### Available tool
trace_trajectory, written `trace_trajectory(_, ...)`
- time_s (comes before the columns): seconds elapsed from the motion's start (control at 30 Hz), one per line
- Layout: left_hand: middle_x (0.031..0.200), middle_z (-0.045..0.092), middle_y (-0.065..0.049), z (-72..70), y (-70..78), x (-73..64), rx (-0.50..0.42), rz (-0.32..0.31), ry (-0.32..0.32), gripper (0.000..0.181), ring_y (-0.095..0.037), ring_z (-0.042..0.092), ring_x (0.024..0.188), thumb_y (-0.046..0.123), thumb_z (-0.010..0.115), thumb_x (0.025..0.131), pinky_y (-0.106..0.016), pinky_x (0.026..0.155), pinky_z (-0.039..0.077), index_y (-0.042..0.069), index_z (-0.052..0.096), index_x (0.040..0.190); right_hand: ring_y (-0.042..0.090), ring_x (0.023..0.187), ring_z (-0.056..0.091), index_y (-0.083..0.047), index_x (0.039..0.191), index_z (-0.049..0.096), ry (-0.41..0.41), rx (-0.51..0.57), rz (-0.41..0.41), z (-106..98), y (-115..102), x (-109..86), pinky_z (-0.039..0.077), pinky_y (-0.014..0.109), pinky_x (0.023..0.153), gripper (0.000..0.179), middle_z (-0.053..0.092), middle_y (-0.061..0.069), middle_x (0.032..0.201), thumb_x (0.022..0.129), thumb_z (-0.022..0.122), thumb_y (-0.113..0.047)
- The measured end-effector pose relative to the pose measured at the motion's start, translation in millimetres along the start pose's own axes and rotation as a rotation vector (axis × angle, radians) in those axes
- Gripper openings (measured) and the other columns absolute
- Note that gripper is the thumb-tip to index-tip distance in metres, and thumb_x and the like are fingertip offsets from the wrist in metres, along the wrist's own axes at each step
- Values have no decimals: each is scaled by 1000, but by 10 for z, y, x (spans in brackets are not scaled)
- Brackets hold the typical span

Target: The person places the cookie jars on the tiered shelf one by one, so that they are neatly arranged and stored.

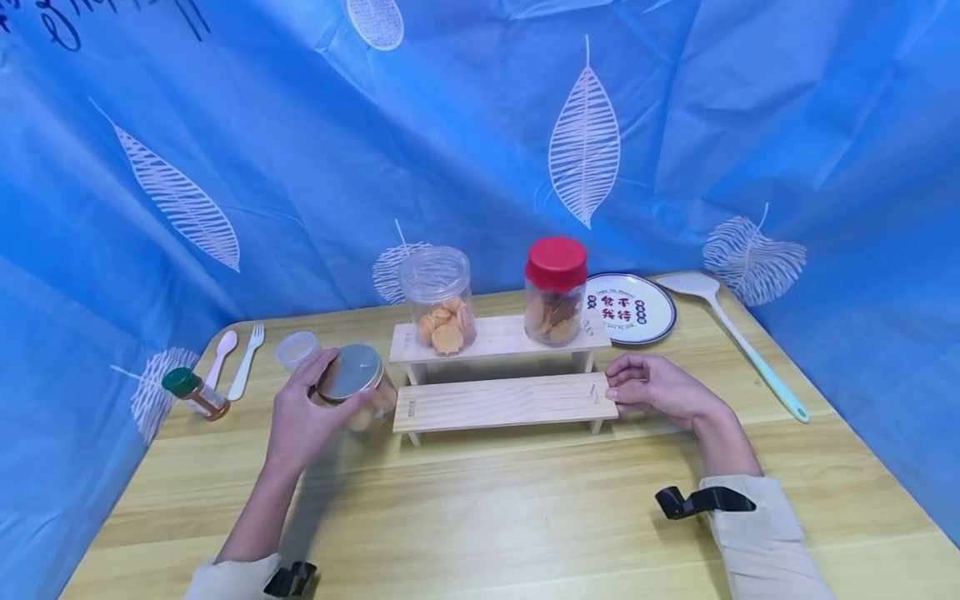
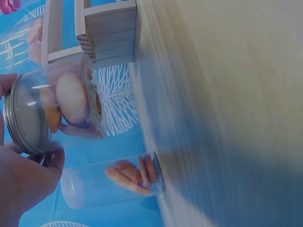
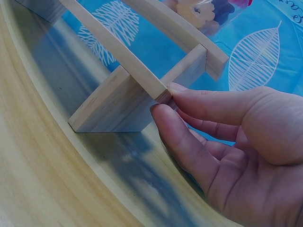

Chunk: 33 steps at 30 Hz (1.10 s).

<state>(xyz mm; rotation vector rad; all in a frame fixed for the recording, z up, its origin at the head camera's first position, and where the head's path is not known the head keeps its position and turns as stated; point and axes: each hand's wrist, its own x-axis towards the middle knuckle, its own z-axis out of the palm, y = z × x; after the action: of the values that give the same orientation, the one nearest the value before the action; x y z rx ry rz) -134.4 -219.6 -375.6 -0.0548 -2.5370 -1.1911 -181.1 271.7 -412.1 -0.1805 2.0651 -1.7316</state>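
Left hand from lower left, curled round a jar just left of the shelf, right hand from lower right, pinching shelf's end

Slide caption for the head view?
Left grip holds a silver-lidded jar; right grip pinches one end of the front wooden shelf; red-lidded jar and clear-lidded jar stand on the rear shelf.

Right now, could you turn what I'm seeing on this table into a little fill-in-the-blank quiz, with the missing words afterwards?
In the head view, the held jar, in the left grip, is to the ____ of the front shelf.
Of the front shelf and rear shelf, the right grip pinches the ____ one.
The red-free blank aside, no: the rightmost jar has a ____ lid.
The small bottle has a ____ cap.

Missing words: left; front; red; green.
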Motion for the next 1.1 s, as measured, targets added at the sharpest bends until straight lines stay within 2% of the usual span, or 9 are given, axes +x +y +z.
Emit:
trace_trajectory(0.13, 144, 54, -16, -4, 14, -14, 11, 63, -1, 72, -35, 46, 136, 25, 90, 76, -53, 103, 42, 3, 61, 138, 22, 92, 63, 14, 126, 46, -2, -4, -5, -11, -2, 4, 60, 36, 84, 46, 56, 18, 110, 92, 72, -4)
trace_trajectory(0.4, 142, 55, -12, -20, 108, -29, -16, 126, -10, 73, -34, 48, 133, 24, 91, 76, -49, 99, 43, 6, 61, 139, 22, 92, 64, 14, 126, 46, -6, -11, -17, -25, -5, 7, 60, 37, 84, 47, 56, 18, 110, 92, 72, -5)
trace_trajectory(0.53, 145, 54, -11, 5, 149, -40, -32, 143, -45, 75, -33, 47, 134, 25, 92, 75, -46, 99, 43, 9, 60, 141, 22, 92, 64, 14, 126, 46, -4, -4, -17, -27, -2, 6, 60, 36, 84, 46, 56, 18, 109, 92, 72, -4)
trace_trajectory(0.6, 147, 52, -10, 23, 135, -46, -36, 136, -71, 76, -31, 46, 136, 25, 92, 75, -41, 101, 43, 10, 59, 142, 22, 91, 64, 14, 126, 47, -6, -4, -15, -26, 1, 7, 60, 36, 84, 46, 56, 18, 109, 92, 72, -5)
trace_trajectory(0.73, 148, 52, -8, 52, 122, -59, -55, 137, -126, 77, -27, 49, 134, 27, 91, 77, -18, 98, 43, 11, 58, 144, 22, 91, 64, 14, 125, 47, -3, -8, -12, -28, 2, 4, 60, 36, 83, 46, 56, 18, 109, 92, 72, -5)
trace_trajectory(0.8, 147, 53, -8, 68, 131, -59, -72, 146, -145, 78, -26, 49, 133, 27, 92, 76, -13, 97, 41, 11, 57, 144, 22, 92, 63, 13, 126, 47, -1, -7, -10, -30, 3, 2, 60, 36, 83, 46, 56, 18, 109, 92, 72, -5)
trace_trajectory(0.97, 147, 53, -9, 132, 197, -50, -101, 166, -183, 81, -27, 47, 136, 26, 94, 74, -20, 102, 41, 10, 58, 144, 22, 92, 64, 14, 126, 47, -2, -3, -4, -24, 4, -1, 60, 36, 83, 46, 56, 18, 109, 92, 72, -5)
trace_trajectory(1.1, 147, 54, -9, 195, 269, -53, -143, 173, -197, 82, -27, 47, 137, 23, 95, 71, -19, 103, 40, 9, 58, 143, 23, 92, 64, 13, 126, 47, 1, -10, 0, -12, 5, 2, 60, 36, 83, 47, 57, 18, 109, 92, 72, -5)
